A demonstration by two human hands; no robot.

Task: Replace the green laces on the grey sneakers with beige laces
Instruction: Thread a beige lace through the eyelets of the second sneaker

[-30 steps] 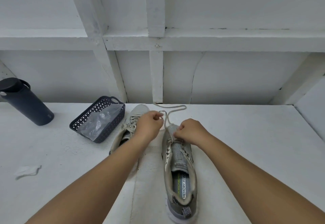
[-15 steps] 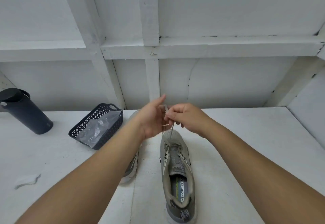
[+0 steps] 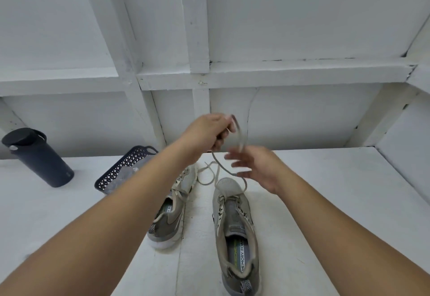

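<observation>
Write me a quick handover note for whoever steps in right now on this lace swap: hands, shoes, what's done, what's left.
Left hand: raised, pinching the beige lace.
Right hand: open beside the lace loop, fingers blurred.
Right sneaker: only its toe-end eyelets are threaded; the lace rises from there to the hands.
Left sneaker: beside it, beige lace in place, ends loose on the table.
No green lace visible.
Left: lace up the right sneaker and probably tie both.

Home storage nook: white wood shelving (image 3: 279, 74).
</observation>
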